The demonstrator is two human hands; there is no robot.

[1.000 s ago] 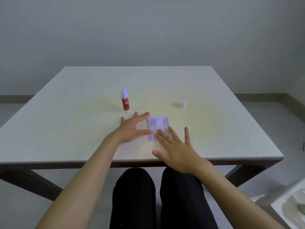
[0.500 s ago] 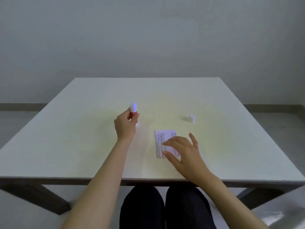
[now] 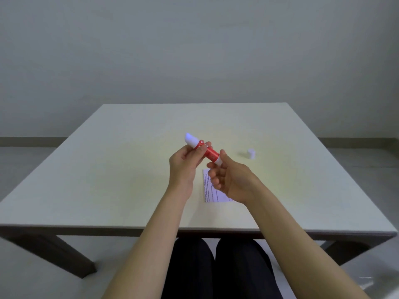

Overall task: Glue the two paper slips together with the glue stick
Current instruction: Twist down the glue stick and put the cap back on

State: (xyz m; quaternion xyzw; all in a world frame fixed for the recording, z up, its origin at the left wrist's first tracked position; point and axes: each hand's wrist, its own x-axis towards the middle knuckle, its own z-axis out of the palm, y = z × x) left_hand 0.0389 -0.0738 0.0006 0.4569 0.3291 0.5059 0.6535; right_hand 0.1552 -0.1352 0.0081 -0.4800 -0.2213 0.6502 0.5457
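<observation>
Seated person at a pale square table (image 3: pixel 108 180), viewed from the head camera. Both hands are raised above the tabletop and share one object, a red glue stick (image 3: pixel 208 152), held tilted with its white exposed glue end (image 3: pixel 191 139) pointing up and to the left. The left hand (image 3: pixel 185 167) pinches the upper red barrel between thumb and fingertips; the right hand (image 3: pixel 228 180) grips the white base end (image 3: pixel 218 161), thumb on top and fingers curled beneath, so that both hands are closed on the stick.

Directly below the hands, flat on the table, lies the printed paper slip (image 3: pixel 210 190); its right part is hidden by the right hand and wrist, and whether one sheet or two stacked sheets lie there cannot be told. Fine lines of print run along its left margin.

A small white cap (image 3: pixel 251 153) stands alone on the table to the right of the hands, well apart from the paper. Dark-trousered knees (image 3: pixel 216 266) show under the near table edge.
</observation>
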